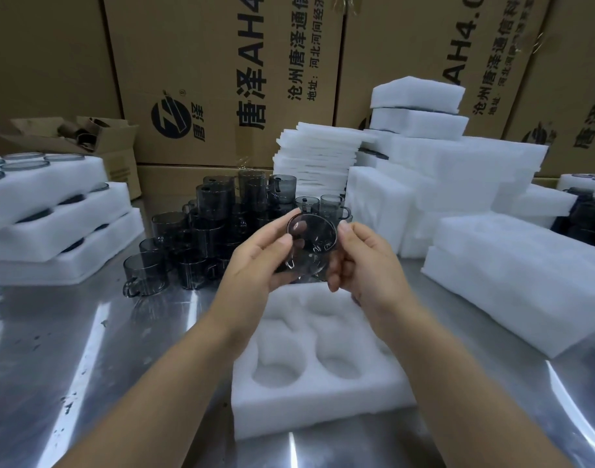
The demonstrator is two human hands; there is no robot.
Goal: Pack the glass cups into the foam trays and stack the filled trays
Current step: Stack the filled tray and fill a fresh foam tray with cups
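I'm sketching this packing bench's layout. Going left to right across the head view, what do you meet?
Stack of filled foam trays → pile of loose glass cups → held cup → stacks of empty foam trays.

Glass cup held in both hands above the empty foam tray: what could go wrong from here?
1. The glass cup is held in mid-air by the left hand and right hand; a slip could drop it onto the steel table rather than the foam tray.
2. The stacked cups just behind look unsteady; a reach past them might topple some.
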